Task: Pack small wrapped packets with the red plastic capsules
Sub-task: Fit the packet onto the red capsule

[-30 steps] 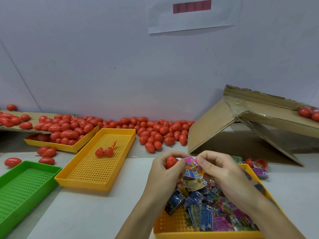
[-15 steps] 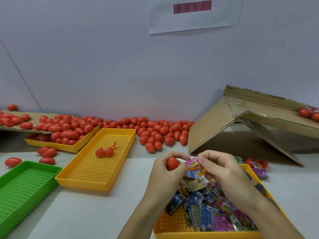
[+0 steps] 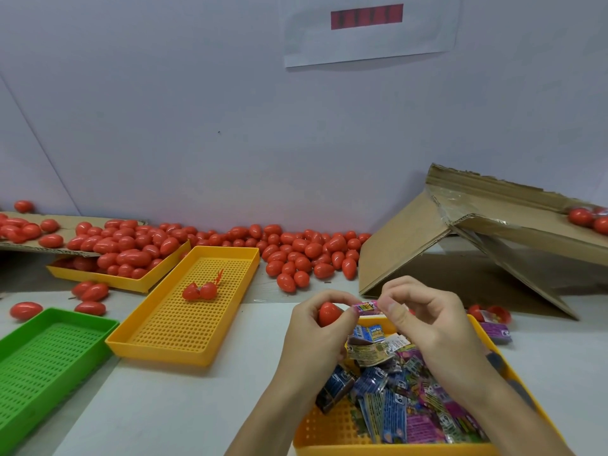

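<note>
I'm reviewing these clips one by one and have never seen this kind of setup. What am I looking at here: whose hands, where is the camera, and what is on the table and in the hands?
There is no machine here: a person works with bare hands, filmed by a wide-angle camera worn on their head, looking forward and down. The left hand grips a red capsule. The right hand pinches a small pink packet right beside the capsule. Below the hands, a yellow tray holds many wrapped packets. To the left lie another yellow tray holding an opened capsule, and a green tray. Along the wall lies a heap of red capsules, some on a third yellow tray. On the right stands torn cardboard.
</note>
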Demonstrator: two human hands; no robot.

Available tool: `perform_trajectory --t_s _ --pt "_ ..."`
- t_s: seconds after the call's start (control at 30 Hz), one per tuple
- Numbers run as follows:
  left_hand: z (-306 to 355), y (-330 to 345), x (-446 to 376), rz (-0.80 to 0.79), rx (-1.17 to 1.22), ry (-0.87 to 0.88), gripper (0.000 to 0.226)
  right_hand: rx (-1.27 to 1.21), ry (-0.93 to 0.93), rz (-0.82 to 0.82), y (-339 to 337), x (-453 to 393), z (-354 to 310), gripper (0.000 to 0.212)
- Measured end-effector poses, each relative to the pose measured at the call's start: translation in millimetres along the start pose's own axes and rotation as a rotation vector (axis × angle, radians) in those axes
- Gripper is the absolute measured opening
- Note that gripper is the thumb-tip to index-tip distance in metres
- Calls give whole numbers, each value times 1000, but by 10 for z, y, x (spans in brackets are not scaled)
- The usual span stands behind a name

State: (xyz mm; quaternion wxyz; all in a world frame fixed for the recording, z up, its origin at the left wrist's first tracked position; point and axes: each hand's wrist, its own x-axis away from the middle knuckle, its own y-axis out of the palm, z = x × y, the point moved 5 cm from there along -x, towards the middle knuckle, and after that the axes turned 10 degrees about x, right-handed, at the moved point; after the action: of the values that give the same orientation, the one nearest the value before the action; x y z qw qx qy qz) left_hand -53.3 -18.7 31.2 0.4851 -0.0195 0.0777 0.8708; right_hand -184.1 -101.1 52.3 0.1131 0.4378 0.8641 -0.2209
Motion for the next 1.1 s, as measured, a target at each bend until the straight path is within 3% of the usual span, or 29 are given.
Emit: perform_trajectory --t_s 0.5,0.77,1.1 --pt "15 -12 6 22 56 -14 9 35 -3 49 5 15 5 20" --pt "98 -7 9 -9 5 75 29 -50 125 -123 55 -15 155 27" --pt "133 -28 25 83 -140 235 18 -224 167 -151 47 -35 224 34"
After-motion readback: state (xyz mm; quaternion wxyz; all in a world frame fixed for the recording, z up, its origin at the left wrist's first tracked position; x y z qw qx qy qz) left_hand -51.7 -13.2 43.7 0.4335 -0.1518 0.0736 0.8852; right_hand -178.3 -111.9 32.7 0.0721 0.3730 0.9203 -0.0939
